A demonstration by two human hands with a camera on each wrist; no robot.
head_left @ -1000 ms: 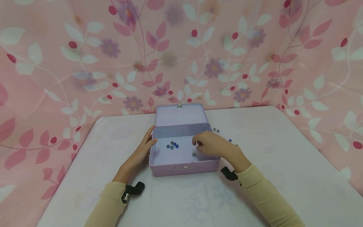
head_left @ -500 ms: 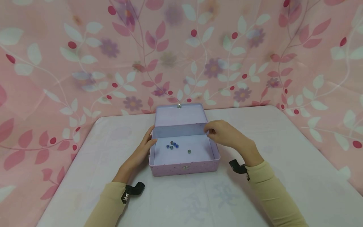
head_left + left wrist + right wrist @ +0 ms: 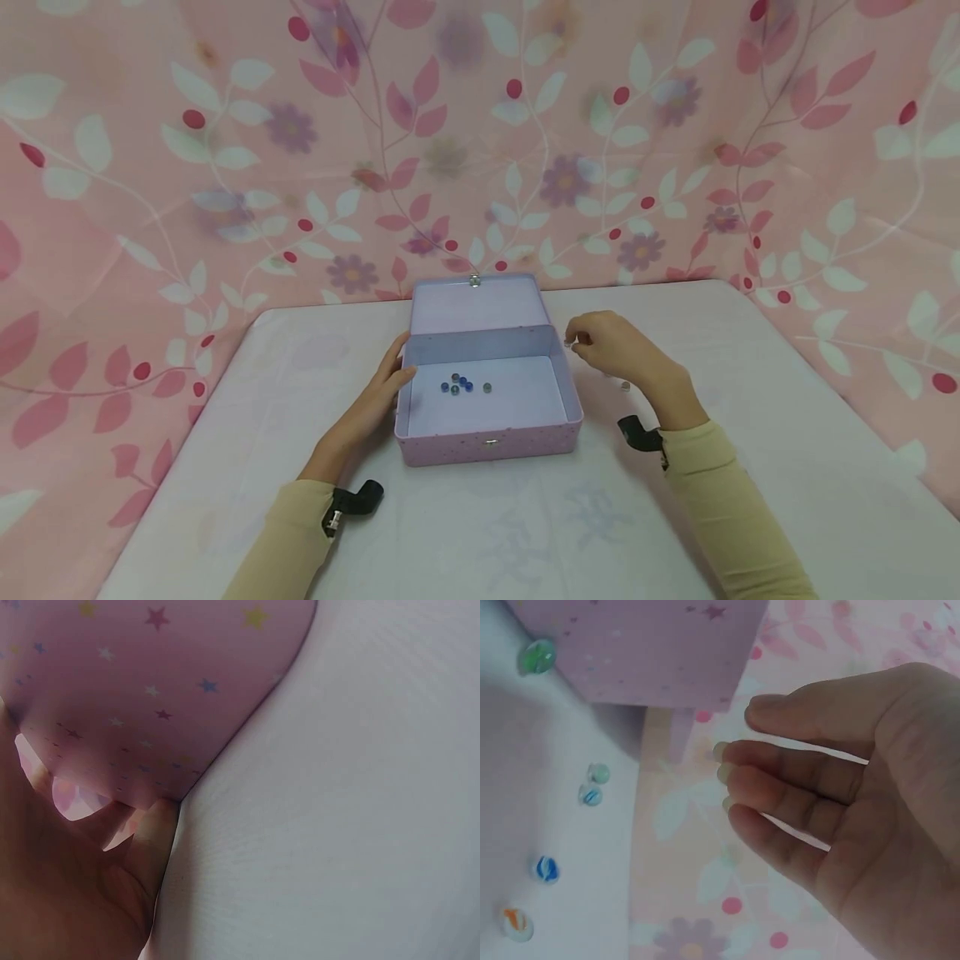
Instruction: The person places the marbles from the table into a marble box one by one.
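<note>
A lilac tin box with its lid tipped back stands on the table. My left hand holds its left wall, thumb over the rim; in the left wrist view, fingers lie against the star-printed side. Inside, several glass marbles cluster left of centre, and a lone greenish marble lies just right of them. My right hand hovers beyond the box's right back corner, beside marbles on the cloth. In the right wrist view its fingers are loosely bent, thumb apart, with nothing between.
Outside the box's right side lie a green marble, a pale pair with one blue-streaked marble, a blue marble and an orange-swirled marble. A floral pink curtain hangs behind the white-covered table.
My right hand has moved from over the box out past its right wall. The lone marble has rolled left and back toward the cluster. My left hand has stayed put.
</note>
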